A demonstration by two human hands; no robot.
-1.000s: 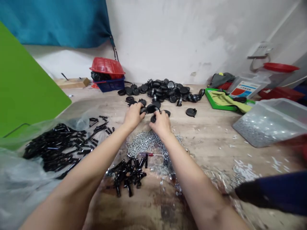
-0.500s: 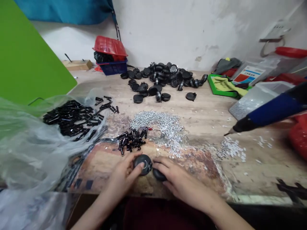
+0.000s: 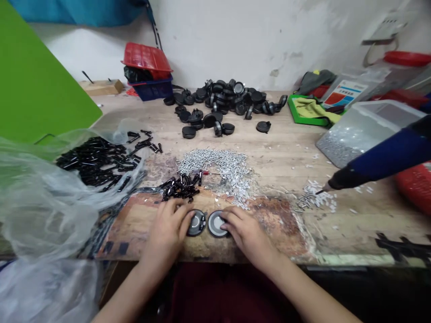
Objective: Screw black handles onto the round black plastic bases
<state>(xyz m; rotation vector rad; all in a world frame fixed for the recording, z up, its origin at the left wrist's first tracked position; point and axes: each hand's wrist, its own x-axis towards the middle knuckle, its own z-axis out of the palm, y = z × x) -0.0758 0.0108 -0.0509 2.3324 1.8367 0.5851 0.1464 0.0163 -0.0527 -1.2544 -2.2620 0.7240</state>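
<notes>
Two round black discs with silver centres lie side by side near the front edge of the worn wooden bench. My left hand has its fingers on the left disc. My right hand has its fingers against the right disc, partly covering its edge. Just above my left hand lies a small heap of black bolts. Beyond it spreads a pile of silver screws. Further back is a large heap of black wheel-like parts.
A co-worker's blue sleeve reaches in from the right, a thin dark tip over white small pieces. A plastic bag with black rods lies left. A transparent box of screws stands right.
My hands have moved from the black heap to the bench's front edge, and the view has tilted down. Two discs now lie apart, faces up. The blue sleeve has moved up and left.
</notes>
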